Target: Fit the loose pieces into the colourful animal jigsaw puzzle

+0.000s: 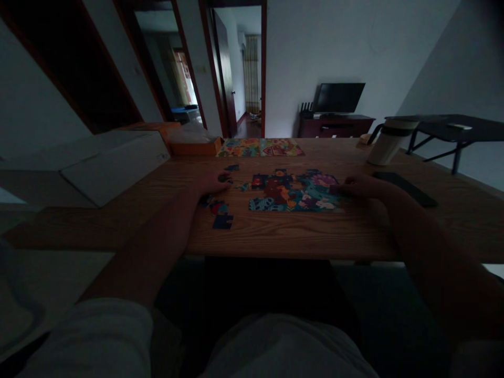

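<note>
A partly assembled jigsaw puzzle (283, 194) lies on the wooden table, with animals and plants on a dark blue-green ground. At its right edge is my right hand (364, 187), fingers bent and pinched on a small dark puzzle piece (334, 189) over the picture. To the left of the puzzle, my left hand (208, 184) rests low among loose pieces, thumb and forefinger apart around a dark spot that looks like a piece. Nearer me lie a red-and-blue piece (219, 208) and a dark blue piece (223, 222). Another loose piece (232, 168) lies beyond the left hand.
A white box (114, 163) stands at the left, beside an orange box (197, 148) with clear plastic in it. Colourful picture sheets (260, 147) lie at the far edge. On the right are a dark flat phone-like object (405, 188) and a white tumbler (388, 144). The room is dim.
</note>
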The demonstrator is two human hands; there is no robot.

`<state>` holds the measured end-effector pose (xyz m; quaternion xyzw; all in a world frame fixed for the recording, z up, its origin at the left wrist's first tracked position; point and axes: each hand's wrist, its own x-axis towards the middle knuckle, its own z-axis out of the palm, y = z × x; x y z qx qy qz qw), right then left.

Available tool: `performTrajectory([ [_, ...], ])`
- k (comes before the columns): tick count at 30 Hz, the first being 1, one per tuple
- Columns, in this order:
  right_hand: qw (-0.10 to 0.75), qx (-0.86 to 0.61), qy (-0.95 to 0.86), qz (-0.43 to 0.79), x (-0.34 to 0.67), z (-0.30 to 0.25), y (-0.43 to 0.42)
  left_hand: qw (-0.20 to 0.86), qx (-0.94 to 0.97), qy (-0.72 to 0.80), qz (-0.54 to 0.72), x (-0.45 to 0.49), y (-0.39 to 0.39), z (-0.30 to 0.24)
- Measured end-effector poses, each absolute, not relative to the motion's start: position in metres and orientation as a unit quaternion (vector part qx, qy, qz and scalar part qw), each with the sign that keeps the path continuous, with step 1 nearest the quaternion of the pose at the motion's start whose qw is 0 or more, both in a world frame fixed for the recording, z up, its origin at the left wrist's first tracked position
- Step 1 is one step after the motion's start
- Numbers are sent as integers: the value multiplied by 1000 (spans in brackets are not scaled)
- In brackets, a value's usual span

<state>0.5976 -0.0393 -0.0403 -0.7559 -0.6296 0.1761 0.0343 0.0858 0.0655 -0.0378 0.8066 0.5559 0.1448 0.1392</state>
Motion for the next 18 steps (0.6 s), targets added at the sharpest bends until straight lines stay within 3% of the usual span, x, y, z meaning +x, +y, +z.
performTrajectory([
  [6, 43, -746, -643, 167, 601, -46, -36, 95, 802, 575, 129, 104, 87, -36],
  [18, 32, -748, -646, 150, 578, -37, -42, 118, 775, 608, 125, 136, 139, -32],
])
